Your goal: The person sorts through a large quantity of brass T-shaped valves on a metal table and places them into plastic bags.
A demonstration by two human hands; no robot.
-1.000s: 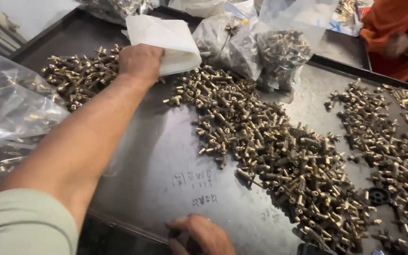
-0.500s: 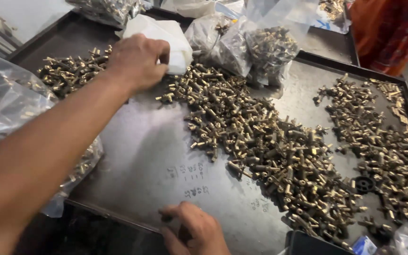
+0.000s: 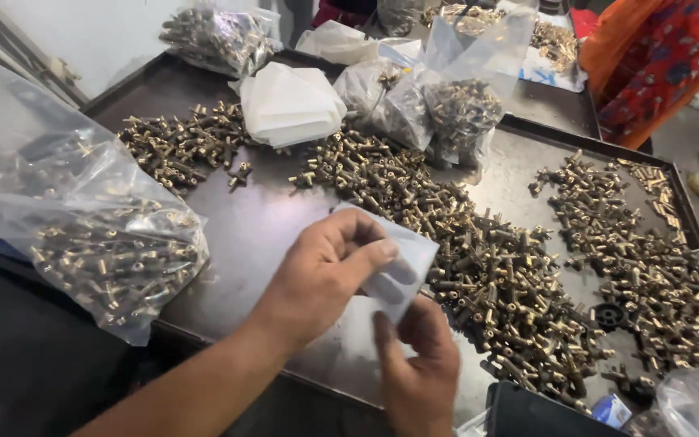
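My left hand [image 3: 321, 275] and my right hand [image 3: 418, 364] both grip one small clear plastic bag [image 3: 402, 259] over the near edge of a dark metal tray [image 3: 260, 218]. The left fingers pinch its top edge, while the right thumb presses its lower corner. A stack of the same empty bags [image 3: 289, 103] lies at the tray's far side. Several small brass fittings form a long pile [image 3: 463, 243] just right of the held bag, with a smaller pile [image 3: 175, 142] at the far left.
A filled clear bag of fittings [image 3: 107, 251] hangs over the tray's near left edge. More filled bags [image 3: 446, 109] stand at the back. Another spread of fittings [image 3: 641, 251] covers the tray's right. A person in orange-red cloth [image 3: 649, 65] is at the far right.
My left hand came back from the stack of bags at the far side with one bag. My right hand rose from the tray's near edge and took hold of it.
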